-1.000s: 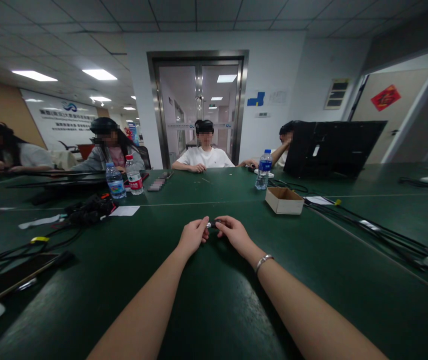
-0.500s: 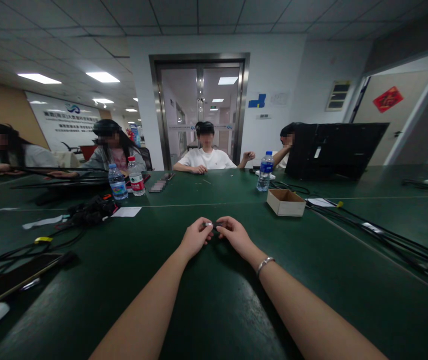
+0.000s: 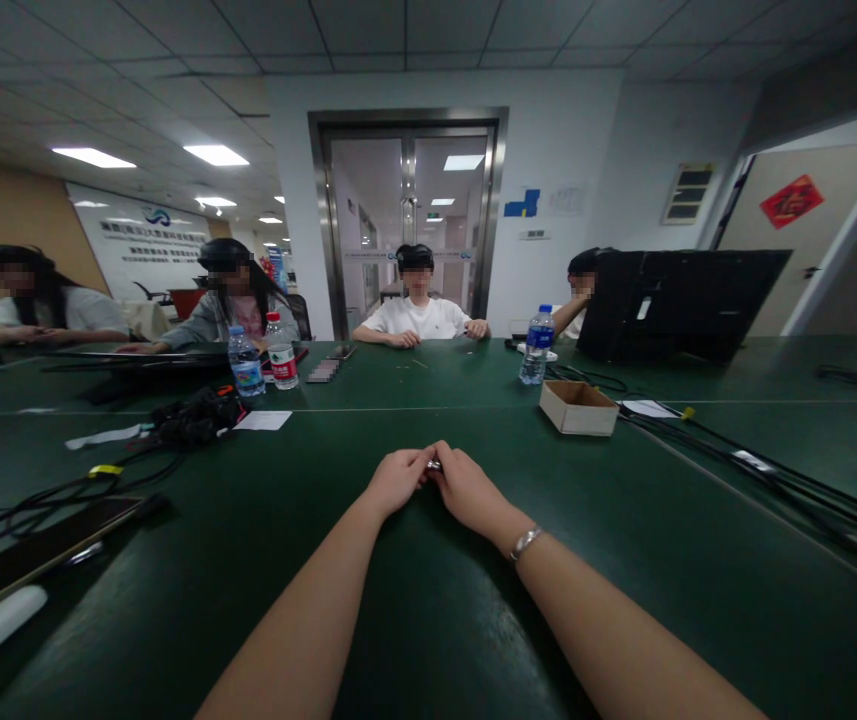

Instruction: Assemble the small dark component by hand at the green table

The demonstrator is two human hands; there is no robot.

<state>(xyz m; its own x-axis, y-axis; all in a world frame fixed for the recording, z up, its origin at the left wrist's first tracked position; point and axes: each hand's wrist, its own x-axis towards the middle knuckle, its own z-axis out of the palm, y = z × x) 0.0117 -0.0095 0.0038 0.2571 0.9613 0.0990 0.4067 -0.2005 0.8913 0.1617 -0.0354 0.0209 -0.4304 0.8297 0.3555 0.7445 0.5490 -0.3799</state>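
Over the middle of the green table [image 3: 428, 610], my left hand [image 3: 396, 483] and my right hand [image 3: 471, 490] meet at the fingertips. Between them shows a small shiny metal object [image 3: 434, 465], mostly covered by fingers and too small to name. Both hands are closed around it, thumbs and fingers pressed together. A silver bracelet [image 3: 525, 543] circles my right wrist.
An open cardboard box [image 3: 578, 418] sits beyond my right hand, near a water bottle [image 3: 537, 345] and a black monitor [image 3: 679, 305]. Black cables [image 3: 773, 475] run along the right. At left lie a phone [image 3: 45, 545] and a dark bundle [image 3: 195, 415]. Several people sit opposite.
My hands have come together; the silver piece at my left fingers and the dark piece at my right were slightly apart before. The view has shifted a little left.
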